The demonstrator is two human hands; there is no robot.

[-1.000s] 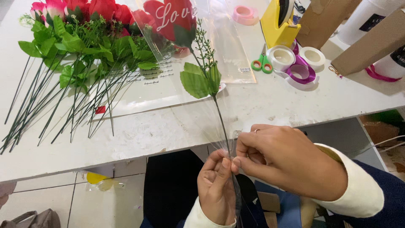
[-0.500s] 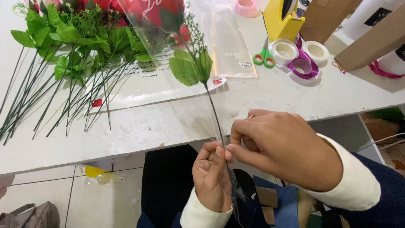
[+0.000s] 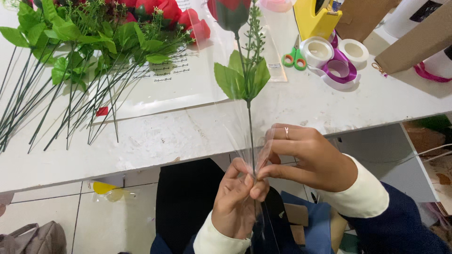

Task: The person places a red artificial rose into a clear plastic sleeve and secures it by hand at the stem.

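Rose [image 3: 234, 14] had risen vs. a sec ago; left hand [image 3: 235, 204] & right hand [image 3: 306, 157] fingers pinched shut on stem [image 3: 251, 136] w/ clear wrap [image 3: 235, 127] gathered tighter.

We count two hands, the left [image 3: 235, 202] and the right [image 3: 308, 160], both on one rose [image 3: 231, 13] in one clear sleeve [image 3: 235, 117]. On the worktop [image 3: 188, 136] we see one heap of roses [image 3: 94, 51], too tangled to count. Beside it lie one pair of scissors [image 3: 294, 57], one yellow tape dispenser [image 3: 316, 19], three ribbon rolls [image 3: 336, 59] and two cardboard boxes [image 3: 414, 40].
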